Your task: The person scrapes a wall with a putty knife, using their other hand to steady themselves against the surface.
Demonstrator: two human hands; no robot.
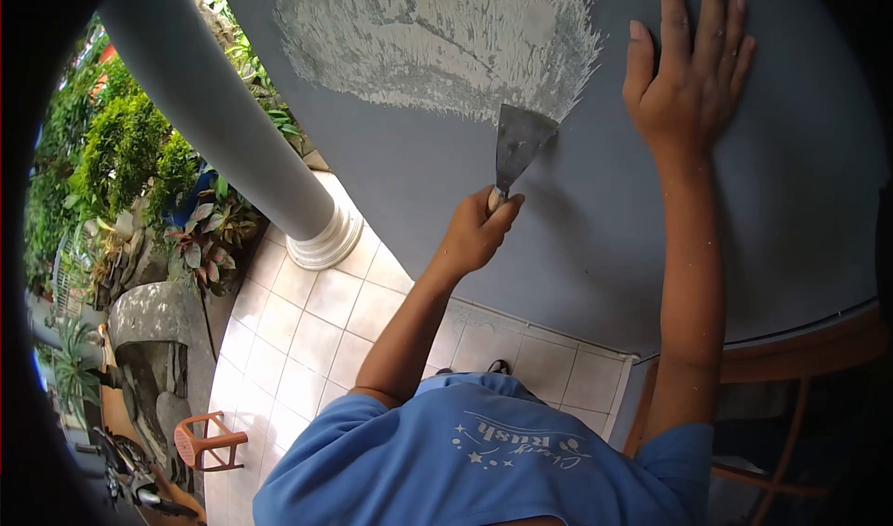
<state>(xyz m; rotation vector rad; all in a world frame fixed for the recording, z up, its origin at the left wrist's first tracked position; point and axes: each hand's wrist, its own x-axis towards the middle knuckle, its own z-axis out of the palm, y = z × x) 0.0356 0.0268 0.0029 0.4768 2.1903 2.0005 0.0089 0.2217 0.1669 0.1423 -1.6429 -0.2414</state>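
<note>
My left hand (479, 230) is closed around the handle of a putty knife (523, 145) with a wide, dark metal blade. The blade's edge meets the lower right border of a rough whitish patch (419, 47) on the grey wall (577, 247). Streaky, ragged edges surround this patch, with grey showing through in places. Higher up and to the right, my right hand (686, 93) lies with its palm toward the wall, fingers stretched out and holding nothing. Pale specks dot the right forearm.
A grey round column (223, 107) with a white base stands at the left on the tiled floor (316, 331). An orange-red stool (209, 440) is at lower left. Beyond are plants (130, 159) and rocks. A wooden-framed window or door (791, 368) is at lower right.
</note>
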